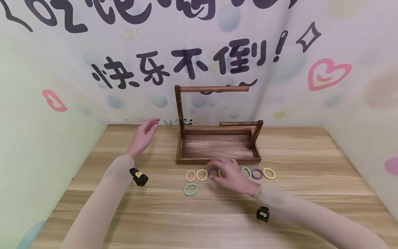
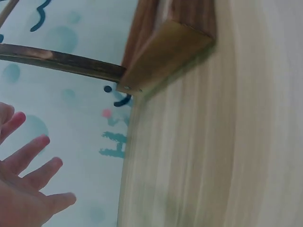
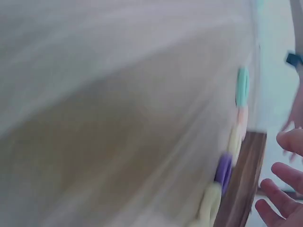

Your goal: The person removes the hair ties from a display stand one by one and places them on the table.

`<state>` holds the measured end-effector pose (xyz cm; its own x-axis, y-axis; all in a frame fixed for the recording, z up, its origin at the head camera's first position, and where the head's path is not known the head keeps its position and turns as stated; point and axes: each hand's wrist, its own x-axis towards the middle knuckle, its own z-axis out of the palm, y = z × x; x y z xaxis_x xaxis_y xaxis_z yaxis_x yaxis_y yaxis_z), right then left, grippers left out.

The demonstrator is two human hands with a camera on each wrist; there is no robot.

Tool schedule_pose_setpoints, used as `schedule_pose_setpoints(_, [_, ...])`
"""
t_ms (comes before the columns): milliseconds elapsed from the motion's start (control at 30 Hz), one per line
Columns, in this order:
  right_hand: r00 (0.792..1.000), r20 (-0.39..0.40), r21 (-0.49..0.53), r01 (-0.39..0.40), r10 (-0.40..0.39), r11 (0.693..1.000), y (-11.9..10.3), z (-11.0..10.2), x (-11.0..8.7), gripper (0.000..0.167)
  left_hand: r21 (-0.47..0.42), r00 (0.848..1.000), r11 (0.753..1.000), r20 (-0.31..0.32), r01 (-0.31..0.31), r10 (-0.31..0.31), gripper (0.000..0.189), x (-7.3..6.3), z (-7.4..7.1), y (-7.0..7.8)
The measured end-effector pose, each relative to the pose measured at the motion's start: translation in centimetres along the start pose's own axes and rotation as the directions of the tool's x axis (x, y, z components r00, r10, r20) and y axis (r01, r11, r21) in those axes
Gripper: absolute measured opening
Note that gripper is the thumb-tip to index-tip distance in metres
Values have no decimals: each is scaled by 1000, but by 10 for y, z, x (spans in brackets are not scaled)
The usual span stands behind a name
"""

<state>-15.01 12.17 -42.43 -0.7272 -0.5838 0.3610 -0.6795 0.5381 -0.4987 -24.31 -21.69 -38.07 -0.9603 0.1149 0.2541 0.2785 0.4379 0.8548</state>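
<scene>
My right hand [image 1: 230,175] hovers over a row of small coloured rings in front of the wooden rack, fingers loosely bent. In the right wrist view its fingers [image 3: 279,198] are spread and hold nothing. A purple ring [image 3: 223,168] and a cream ring [image 3: 210,203] lie nearby; in the head view the hand partly covers some rings. Left of it are a pink ring [image 1: 186,176] and a cream ring [image 1: 202,180], with a green ring [image 1: 190,194] nearer me. My left hand [image 1: 144,135] is raised left of the rack, fingers extended, holding nothing.
The dark wooden rack [image 1: 219,160] has a tray base, a tall left post with a long bar [image 1: 214,89], and a shorter right post with a low bar [image 1: 238,123]. Right of my right hand lie a mint ring [image 1: 249,172], a purple ring [image 1: 257,178] and a yellow ring [image 1: 268,178].
</scene>
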Motion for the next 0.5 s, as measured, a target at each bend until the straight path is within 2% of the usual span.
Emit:
schedule_pose_setpoints(200, [997, -67, -71, -40, 36, 997, 21, -25, -7, 42, 56, 1000, 998, -16, -2, 3, 38, -9, -6, -6])
schedule_pose_setpoints(500, [998, -44, -191, -56, 49, 980, 46, -55, -24, 44, 174, 1000, 985, 16, -22, 19, 41, -26, -13, -18])
